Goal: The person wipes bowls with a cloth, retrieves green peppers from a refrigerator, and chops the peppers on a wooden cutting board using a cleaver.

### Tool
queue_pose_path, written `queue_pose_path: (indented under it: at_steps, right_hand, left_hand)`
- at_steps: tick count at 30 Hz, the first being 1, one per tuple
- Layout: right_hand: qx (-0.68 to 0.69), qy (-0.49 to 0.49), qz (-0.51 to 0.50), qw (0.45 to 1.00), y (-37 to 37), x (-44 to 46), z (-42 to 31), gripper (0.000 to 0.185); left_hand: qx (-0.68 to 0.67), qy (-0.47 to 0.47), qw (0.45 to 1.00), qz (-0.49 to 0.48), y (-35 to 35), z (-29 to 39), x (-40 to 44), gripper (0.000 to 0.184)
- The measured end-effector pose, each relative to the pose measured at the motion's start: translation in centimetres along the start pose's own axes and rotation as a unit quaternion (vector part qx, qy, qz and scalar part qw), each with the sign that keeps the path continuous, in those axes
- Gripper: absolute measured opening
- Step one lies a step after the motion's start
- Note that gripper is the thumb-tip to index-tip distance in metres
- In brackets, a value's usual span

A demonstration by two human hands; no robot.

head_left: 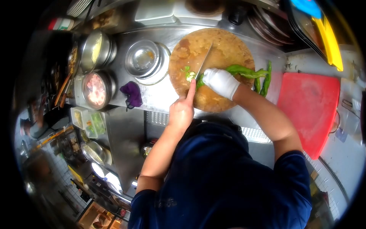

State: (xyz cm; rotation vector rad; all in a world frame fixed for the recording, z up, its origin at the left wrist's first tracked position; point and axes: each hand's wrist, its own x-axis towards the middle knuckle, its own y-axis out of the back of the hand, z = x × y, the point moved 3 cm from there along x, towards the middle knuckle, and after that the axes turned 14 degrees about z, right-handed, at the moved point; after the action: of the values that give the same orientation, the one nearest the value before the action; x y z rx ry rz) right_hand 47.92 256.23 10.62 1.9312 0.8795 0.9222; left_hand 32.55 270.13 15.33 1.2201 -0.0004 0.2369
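My left hand point(181, 112), bare, is closed round the handle of a knife, its index finger stretched along the top of the blade. The knife blade point(204, 61) points away from me over a round wooden chopping board point(228, 44). On my right hand point(221, 83) is a white glove; its curled fingers hold a green chili pepper point(200, 81) against the board, right beside the blade. Small cut pepper pieces point(190, 75) lie left of the knife. Whole green chili peppers point(246, 71) rest at the board's right side, some hanging over its edge, others on the steel counter.
Stacked metal bowls point(142, 57) and a purple cloth item point(131, 94) sit left of the board. Farther left are a pot of pale shreds point(97, 47) and a bowl of pinkish pieces point(95, 89). A red cutting board point(309, 107) lies at right. White containers point(155, 11) stand behind.
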Motion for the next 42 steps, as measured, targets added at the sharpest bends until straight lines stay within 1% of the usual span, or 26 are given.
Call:
queue_pose_path:
  at_steps: [2, 5, 7, 11, 14, 16, 17, 18, 20, 22, 23, 26, 29, 30, 32, 35, 36, 39, 42]
  right_hand:
    - [0.011, 0.004, -0.011, 1.0, 0.1, -0.2, 0.2, 0.011]
    - [0.082, -0.01, 0.037, 0.996, 0.2, -0.5, 0.6, 0.01]
    - [0.051, -0.008, 0.005, 0.999, 0.0, -0.4, 0.8, 0.011]
    - [0.01, -0.013, -0.038, 0.999, -0.2, -0.3, 0.9, 0.015]
    - [0.08, -0.067, -0.009, 0.994, -0.3, -0.7, 1.2, 0.014]
    - [0.076, -0.037, 0.014, 0.996, -0.2, -0.8, 1.1, 0.014]
    - [0.073, -0.023, 0.025, 0.997, -0.1, -0.9, 1.1, 0.014]
    - [0.059, -0.018, 0.015, 0.998, -0.1, -0.9, 1.1, 0.014]
    - [0.031, -0.015, -0.005, 0.999, 0.1, -0.9, 0.8, 0.015]
    - [0.036, -0.038, -0.013, 0.999, 0.1, -1.0, 0.8, 0.015]
    - [0.038, -0.049, -0.015, 0.998, -0.1, -0.9, 0.8, 0.015]
    - [0.04, -0.016, 0.077, 0.996, -0.3, -1.2, 0.6, 0.008]
    - [0.124, -0.067, 0.085, 0.986, 0.2, -1.4, 0.8, 0.008]
    - [0.061, -0.035, 0.083, 0.994, 1.1, -1.5, 1.1, 0.011]
    - [-0.062, 0.031, 0.075, 0.995, 4.7, -1.3, 1.3, 0.017]
    - [-0.05, 0.054, 0.0, 0.997, 4.7, -1.5, 3.1, 0.014]
    - [-0.072, 0.092, -0.02, 0.993, 4.4, -1.4, 3.2, 0.015]
    - [-0.12, 0.12, -0.093, 0.981, 3.8, -0.1, 2.6, 0.016]
    - [-0.113, 0.12, -0.111, 0.98, 3.8, 0.5, 2.0, 0.016]
  left_hand:
    - [0.006, -0.001, 1.0, -0.004, 1.1, 0.5, 0.2, 0.093]
    - [0.025, -0.001, 0.999, -0.033, 4.7, 1.7, -1.6, 0.094]
    - [0.028, 0.003, 0.998, -0.053, 6.1, 2.1, -2.7, 0.094]
    - [0.014, 0.01, 0.998, -0.061, 4.0, 1.6, -3.1, 0.093]
    - [0.001, 0.006, 1.0, -0.024, 0.3, 1.2, -1.2, 0.093]
    - [0.003, 0.008, 1.0, -0.03, -0.3, 1.1, -0.2, 0.093]
    - [0.004, 0.008, 0.999, -0.033, -0.4, 1.2, 0.1, 0.094]
    - [0.001, 0.0, 1.0, -0.008, -0.1, 1.2, -0.1, 0.094]
    - [0.008, 0.005, 1.0, -0.019, 2.3, 2.0, -0.5, 0.093]
    - [0.011, 0.015, 0.999, -0.043, 4.3, 2.4, -1.3, 0.093]
    - [0.01, 0.013, 0.999, -0.038, 4.4, 2.4, -1.7, 0.093]
    - [0.014, 0.006, 0.999, -0.028, 3.4, 2.0, -2.7, 0.093]
    - [0.025, 0.005, 0.999, -0.026, 1.9, 1.8, -2.9, 0.094]
    - [0.027, 0.005, 0.999, -0.027, 1.9, 1.8, -2.8, 0.094]
    - [0.029, 0.007, 0.999, -0.03, 1.7, 1.8, -2.9, 0.094]
    - [0.028, -0.001, 0.999, -0.037, 1.5, 1.6, -3.2, 0.094]
    - [0.028, -0.003, 0.999, -0.04, 1.4, 1.6, -3.1, 0.094]
    - [0.027, -0.005, 0.998, -0.055, 1.9, 1.9, -3.1, 0.094]
    - [0.021, -0.007, 0.998, -0.066, 3.5, 2.0, -3.2, 0.094]
